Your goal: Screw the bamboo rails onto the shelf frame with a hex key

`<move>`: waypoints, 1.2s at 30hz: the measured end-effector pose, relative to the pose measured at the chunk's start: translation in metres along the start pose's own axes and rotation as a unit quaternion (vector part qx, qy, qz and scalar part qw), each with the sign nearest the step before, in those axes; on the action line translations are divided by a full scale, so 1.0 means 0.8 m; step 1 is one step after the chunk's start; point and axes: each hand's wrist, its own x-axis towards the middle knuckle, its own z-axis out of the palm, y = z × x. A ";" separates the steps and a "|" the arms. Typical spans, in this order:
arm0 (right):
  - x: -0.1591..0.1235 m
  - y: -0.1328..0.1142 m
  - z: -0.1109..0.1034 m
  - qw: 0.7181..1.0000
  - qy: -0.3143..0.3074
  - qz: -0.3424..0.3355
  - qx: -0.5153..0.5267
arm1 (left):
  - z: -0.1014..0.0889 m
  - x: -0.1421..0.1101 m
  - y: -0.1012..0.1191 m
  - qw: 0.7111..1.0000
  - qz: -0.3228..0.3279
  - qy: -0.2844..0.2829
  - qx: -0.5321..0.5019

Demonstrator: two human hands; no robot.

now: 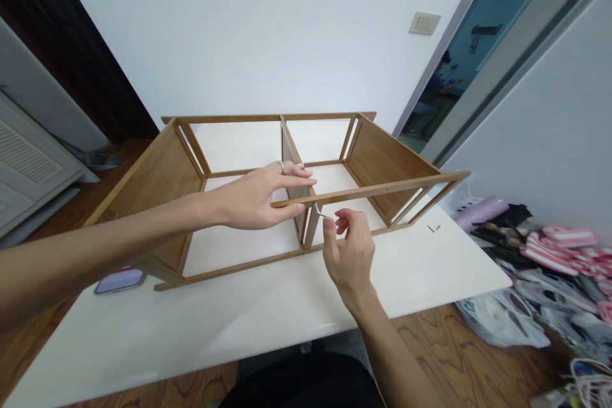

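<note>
A brown wooden shelf frame [382, 190] lies on its side on the white table, with a middle divider panel and a panel at each end. My left hand [258, 197] rests at the frame's near upper rail, by the divider. Its fingers are stretched out above the rail, a ring on one, and the thumb lies along the near side. Between the pinched thumb and fingers of my right hand [351, 245] is the end of a small silver hex key [320, 211]. The key's other end meets the rail where the divider joins it.
A phone [119, 281] lies on the white table [268, 312] at the left. Small metal pieces [434, 228] are on its right side. Clothes and bags [559, 268] are heaped at the right. A wall stands behind, and another person is visible through the doorway.
</note>
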 end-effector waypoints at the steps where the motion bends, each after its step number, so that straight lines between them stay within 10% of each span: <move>1: 0.005 0.002 -0.007 0.998 -0.015 -0.043 -0.033 | 0.000 0.000 0.000 1.000 0.003 0.001 -0.002; 10: 0.032 -0.014 -0.027 0.955 -0.101 -0.224 -0.168 | 0.002 0.000 -0.002 1.000 0.011 0.011 -0.007; 19: 0.003 -0.033 0.021 0.989 -0.102 -0.072 -0.075 | 0.000 0.001 0.000 1.000 0.008 0.005 0.004; 22: -0.012 -0.057 0.041 0.989 -0.108 0.072 0.068 | -0.002 0.000 0.001 1.000 -0.007 -0.002 -0.004; 26: -0.016 -0.089 0.059 0.845 -0.083 0.326 0.415 | -0.006 0.000 0.000 0.999 -0.025 -0.021 -0.011; 31: -0.010 -0.102 0.055 0.733 -0.072 0.403 0.543 | -0.009 0.002 -0.004 0.998 -0.041 -0.034 -0.016; 36: -0.007 -0.086 0.037 0.843 -0.150 0.283 0.432 | -0.007 0.004 -0.001 0.998 -0.049 -0.034 -0.014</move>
